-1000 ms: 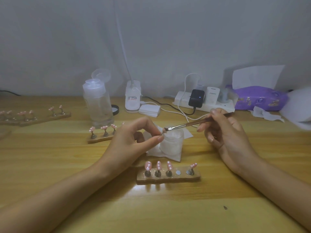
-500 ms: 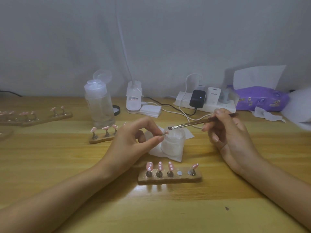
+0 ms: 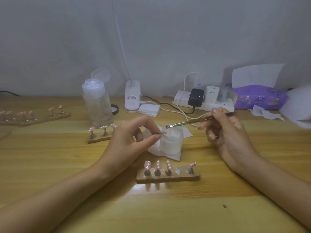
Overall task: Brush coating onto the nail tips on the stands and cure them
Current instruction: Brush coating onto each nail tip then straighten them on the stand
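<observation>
Far left, at the back of the worktop (image 3: 50, 165): long stands (image 3: 43, 117) carrying rows of pink nail pieces. Next, a clear bottle (image 3: 97, 105) with its flip cap raised. In front of it is a short stand (image 3: 99, 139) bearing three pink pieces with white dots.

Left hand (image 3: 129, 142): thumb and forefinger pinch a single nail tip (image 3: 164, 132) on its small peg, held over the near rim of a frosted jar (image 3: 171, 143). The jar stands on a white wipe (image 3: 175, 157).

Nearest the viewer, between the two wrists, the front stand (image 3: 168, 178): three pink, white-spotted dotted tips (image 3: 158, 164) upright on metal pegs, then a bare round disc (image 3: 177, 171), then a fourth tilted to the right.

Right hand (image 3: 225, 133): fingers curled round a thin brush (image 3: 190, 122), whose flat bristles hover above the jar, just apart from the held nail tip.

Behind it, a white power strip (image 3: 223, 105) with chargers. Far right, a purple tissue pack (image 3: 259, 96).
</observation>
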Motion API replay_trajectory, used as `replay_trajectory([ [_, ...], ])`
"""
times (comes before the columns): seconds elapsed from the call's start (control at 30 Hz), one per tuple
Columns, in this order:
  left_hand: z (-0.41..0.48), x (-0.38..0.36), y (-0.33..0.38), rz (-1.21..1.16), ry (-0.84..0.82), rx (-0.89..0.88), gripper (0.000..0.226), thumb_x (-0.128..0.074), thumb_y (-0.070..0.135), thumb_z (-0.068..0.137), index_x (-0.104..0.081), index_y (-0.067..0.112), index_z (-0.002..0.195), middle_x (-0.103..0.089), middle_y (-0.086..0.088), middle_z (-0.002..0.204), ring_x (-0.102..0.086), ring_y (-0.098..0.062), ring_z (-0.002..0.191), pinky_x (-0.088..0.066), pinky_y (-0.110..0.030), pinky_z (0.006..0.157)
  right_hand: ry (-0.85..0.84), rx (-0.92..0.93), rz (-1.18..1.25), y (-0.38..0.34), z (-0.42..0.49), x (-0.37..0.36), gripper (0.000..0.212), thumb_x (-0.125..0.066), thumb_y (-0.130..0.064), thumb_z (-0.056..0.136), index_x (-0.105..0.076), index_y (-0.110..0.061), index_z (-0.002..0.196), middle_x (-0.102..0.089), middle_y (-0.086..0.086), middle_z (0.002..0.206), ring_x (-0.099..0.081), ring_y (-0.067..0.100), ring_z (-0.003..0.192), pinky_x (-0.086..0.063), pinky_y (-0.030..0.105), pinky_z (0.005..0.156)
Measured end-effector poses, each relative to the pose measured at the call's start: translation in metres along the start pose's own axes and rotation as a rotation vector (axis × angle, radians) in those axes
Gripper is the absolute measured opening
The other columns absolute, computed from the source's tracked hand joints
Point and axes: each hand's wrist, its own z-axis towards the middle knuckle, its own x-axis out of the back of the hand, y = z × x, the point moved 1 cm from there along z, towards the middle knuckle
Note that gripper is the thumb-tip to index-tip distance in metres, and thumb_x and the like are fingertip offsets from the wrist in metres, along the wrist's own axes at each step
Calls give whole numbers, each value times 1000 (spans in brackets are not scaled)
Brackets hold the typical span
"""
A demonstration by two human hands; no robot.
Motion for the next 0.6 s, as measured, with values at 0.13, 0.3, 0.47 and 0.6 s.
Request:
replay_trajectory([
  [0.13,0,0,1,2,1,-1,12,-76,19,87,-68,27,84,-69,18,90,-49,-15,56,-44,-11,59,-46,7,-23,1,0,-2,21,-48,-24,100,-53,-13,83,-70,7,64,-44,10,41,-34,16,39],
  [0.3,-1,1,1,-1,4,-7,12,-76,18,87,-68,26,84,-68,19,86,-49,-18,56,-44,-11,59,-22,-2,0,1,1,0,22,-48,-25,101,-54,-13,83,-69,7,64,-43,10,41,-33,17,40],
  [0.47,-1,0,2,9,5,-7,11,-76,21,87,-68,28,84,-66,22,84,-47,-10,56,-42,-9,59,-6,-11,-29,1,0,-3,22,-47,-23,101,-53,-12,83,-68,7,62,-41,9,39,-30,17,40],
  [0.6,-1,0,2,19,7,-6,10,-76,21,86,-68,27,84,-67,21,88,-48,-16,57,-42,-9,60,-19,7,-16,-1,0,-3,24,-45,-22,102,-52,-12,82,-68,6,61,-39,9,37,-30,17,38],
])
